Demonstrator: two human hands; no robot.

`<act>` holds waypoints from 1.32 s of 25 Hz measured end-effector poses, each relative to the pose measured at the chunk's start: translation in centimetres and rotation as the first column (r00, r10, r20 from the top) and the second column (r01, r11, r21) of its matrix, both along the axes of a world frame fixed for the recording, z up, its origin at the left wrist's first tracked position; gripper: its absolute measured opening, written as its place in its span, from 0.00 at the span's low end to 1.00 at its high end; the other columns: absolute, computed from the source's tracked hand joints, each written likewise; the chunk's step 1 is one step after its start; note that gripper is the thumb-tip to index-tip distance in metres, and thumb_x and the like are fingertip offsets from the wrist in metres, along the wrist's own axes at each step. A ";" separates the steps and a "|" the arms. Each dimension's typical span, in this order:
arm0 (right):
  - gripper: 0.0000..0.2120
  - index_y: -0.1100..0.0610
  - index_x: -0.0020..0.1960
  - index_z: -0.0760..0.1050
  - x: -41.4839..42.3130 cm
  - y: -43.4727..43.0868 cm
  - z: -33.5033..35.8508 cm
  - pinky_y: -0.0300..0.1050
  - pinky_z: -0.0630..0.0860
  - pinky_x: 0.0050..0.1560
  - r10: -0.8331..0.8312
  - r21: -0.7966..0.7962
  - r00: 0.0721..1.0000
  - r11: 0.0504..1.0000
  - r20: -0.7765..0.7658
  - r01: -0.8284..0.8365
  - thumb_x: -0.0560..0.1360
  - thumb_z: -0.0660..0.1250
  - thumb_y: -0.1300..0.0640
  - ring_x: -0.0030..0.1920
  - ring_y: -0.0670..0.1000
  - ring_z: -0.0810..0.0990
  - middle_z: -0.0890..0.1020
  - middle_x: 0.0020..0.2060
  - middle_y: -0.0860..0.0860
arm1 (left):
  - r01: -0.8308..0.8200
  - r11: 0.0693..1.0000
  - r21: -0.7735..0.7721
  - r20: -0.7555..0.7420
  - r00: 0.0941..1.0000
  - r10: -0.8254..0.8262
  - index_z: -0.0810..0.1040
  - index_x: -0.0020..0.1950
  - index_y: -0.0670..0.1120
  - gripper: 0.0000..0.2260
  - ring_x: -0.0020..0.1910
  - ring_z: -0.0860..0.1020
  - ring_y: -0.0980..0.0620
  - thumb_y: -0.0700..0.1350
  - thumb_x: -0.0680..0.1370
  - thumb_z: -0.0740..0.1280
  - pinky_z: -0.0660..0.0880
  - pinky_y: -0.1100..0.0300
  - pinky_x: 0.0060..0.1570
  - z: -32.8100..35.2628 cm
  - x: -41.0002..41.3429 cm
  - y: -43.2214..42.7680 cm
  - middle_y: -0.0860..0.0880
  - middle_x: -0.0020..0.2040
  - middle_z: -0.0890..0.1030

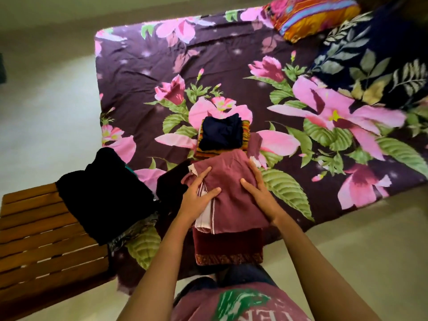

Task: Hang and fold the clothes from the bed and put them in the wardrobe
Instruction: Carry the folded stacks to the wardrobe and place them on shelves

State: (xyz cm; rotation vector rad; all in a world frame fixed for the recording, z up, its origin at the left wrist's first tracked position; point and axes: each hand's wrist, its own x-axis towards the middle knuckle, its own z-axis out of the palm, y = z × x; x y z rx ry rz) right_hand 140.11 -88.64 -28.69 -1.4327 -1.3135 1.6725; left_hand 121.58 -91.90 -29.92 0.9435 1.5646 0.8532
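A folded mauve garment (pixel 231 195) with white stitched trim lies on top of a folded dark maroon cloth (pixel 229 247) at the near edge of the bed (pixel 143 66). My left hand (pixel 196 200) rests flat on the garment's left side, fingers straight. Flat on its right side lies my right hand (pixel 259 188). Just beyond it sits a small stack, a folded navy garment (pixel 221 132) over an orange striped one (pixel 208 152). A pile of black clothes (pixel 104 193) lies at the bed's near left corner.
A slatted wooden bench (pixel 41 246) stands to the left, partly under the black pile. A bright striped pillow (pixel 312 15) and a dark leaf-print blanket (pixel 370 66) lie at the far right of the bed. Pale floor surrounds the bed.
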 end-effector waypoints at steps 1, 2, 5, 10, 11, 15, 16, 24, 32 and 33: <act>0.25 0.38 0.70 0.58 1.1 -0.6 0.8 0.23 0.65 0.57 -0.034 0.004 0.999 0.999 -0.013 0.035 0.79 0.62 0.55 0.64 0.37 0.66 0.62 0.67 0.36 | 0.039 0.999 0.020 0.000 0.999 -0.039 0.69 0.68 0.61 0.27 0.66 0.69 0.57 0.47 0.72 0.73 0.65 0.61 0.67 0.9 0.8 0.2 0.55 0.68 0.71; 0.25 0.36 0.69 0.59 2.3 -1.5 1.5 0.27 0.64 0.61 -0.076 0.018 0.997 0.997 -0.015 0.076 0.78 0.63 0.54 0.66 0.39 0.64 0.62 0.68 0.38 | 0.078 0.996 0.035 0.002 0.997 -0.079 0.70 0.68 0.60 0.27 0.65 0.69 0.58 0.46 0.72 0.73 0.66 0.63 0.65 1.8 1.9 0.4 0.56 0.67 0.71; 0.21 0.35 0.65 0.64 6.3 -3.8 3.3 0.30 0.67 0.61 -0.253 0.070 0.968 0.965 -0.008 0.252 0.78 0.64 0.54 0.66 0.42 0.67 0.66 0.68 0.43 | 0.194 0.976 0.094 0.046 0.979 -0.199 0.71 0.66 0.58 0.26 0.63 0.71 0.58 0.42 0.72 0.73 0.67 0.65 0.62 4.2 6.0 0.9 0.55 0.65 0.73; 0.19 0.38 0.65 0.67 14.8 -8.0 7.5 0.27 0.71 0.55 -0.515 0.133 0.857 0.847 -0.040 0.515 0.77 0.65 0.55 0.58 0.35 0.72 0.70 0.64 0.41 | 0.372 0.907 0.196 0.104 0.912 -0.397 0.73 0.65 0.56 0.25 0.64 0.72 0.55 0.39 0.71 0.73 0.68 0.56 0.67 8.3 15.6 0.5 0.52 0.66 0.73; 0.20 0.39 0.65 0.68 16.7 -9.0 8.2 0.24 0.69 0.52 -0.553 0.151 0.832 0.820 -0.046 0.553 0.77 0.65 0.55 0.57 0.34 0.72 0.70 0.64 0.40 | 0.403 0.891 0.210 0.090 0.899 -0.428 0.73 0.65 0.56 0.25 0.64 0.72 0.56 0.39 0.71 0.73 0.68 0.56 0.67 9.0 17.7 0.2 0.52 0.66 0.73; 0.21 0.40 0.68 0.68 24.1 -13.9 11.2 0.26 0.73 0.50 -0.641 0.220 0.765 0.738 -0.070 0.638 0.77 0.65 0.53 0.56 0.32 0.72 0.71 0.63 0.38 | 0.494 0.823 0.280 0.087 0.841 -0.534 0.74 0.62 0.60 0.25 0.62 0.74 0.57 0.40 0.70 0.74 0.69 0.55 0.66 11.5 26.0 -2.0 0.52 0.64 0.75; 0.21 0.39 0.68 0.67 26.2 -15.5 11.9 0.27 0.73 0.49 -0.666 0.232 0.743 0.713 -0.070 0.661 0.77 0.65 0.52 0.55 0.32 0.72 0.71 0.61 0.36 | 0.516 0.807 0.288 0.086 0.825 -0.559 0.74 0.62 0.60 0.25 0.62 0.74 0.57 0.41 0.70 0.74 0.70 0.56 0.66 12.1 28.4 -3.1 0.52 0.64 0.75; 0.22 0.35 0.68 0.65 42.4 -29.4 15.9 0.35 0.73 0.51 -0.850 0.316 0.522 0.479 -0.064 0.819 0.76 0.65 0.47 0.62 0.45 0.71 0.67 0.65 0.41 | 0.682 0.635 0.364 0.134 0.636 -0.760 0.76 0.63 0.57 0.25 0.59 0.75 0.57 0.40 0.69 0.74 0.73 0.59 0.61 15.4 48.2 -12.6 0.52 0.63 0.75; 0.20 0.32 0.64 0.66 54.4 -39.4 17.3 0.33 0.74 0.42 -0.962 0.276 0.225 0.177 -0.154 0.945 0.75 0.65 0.47 0.51 0.37 0.72 0.68 0.63 0.42 | 0.823 0.369 0.432 0.082 0.371 -0.925 0.76 0.62 0.53 0.23 0.45 0.75 0.74 0.38 0.69 0.74 0.72 0.76 0.44 18.0 65.2 -19.4 0.62 0.53 0.74; 0.21 0.33 0.66 0.66 56.0 -40.1 17.2 0.30 0.74 0.39 -0.969 0.274 0.189 0.140 -0.160 0.952 0.76 0.65 0.48 0.51 0.36 0.72 0.68 0.63 0.42 | 0.837 0.340 0.429 0.073 0.343 -0.937 0.76 0.62 0.53 0.23 0.46 0.75 0.73 0.39 0.69 0.74 0.72 0.76 0.44 18.1 67.2 -19.9 0.63 0.52 0.74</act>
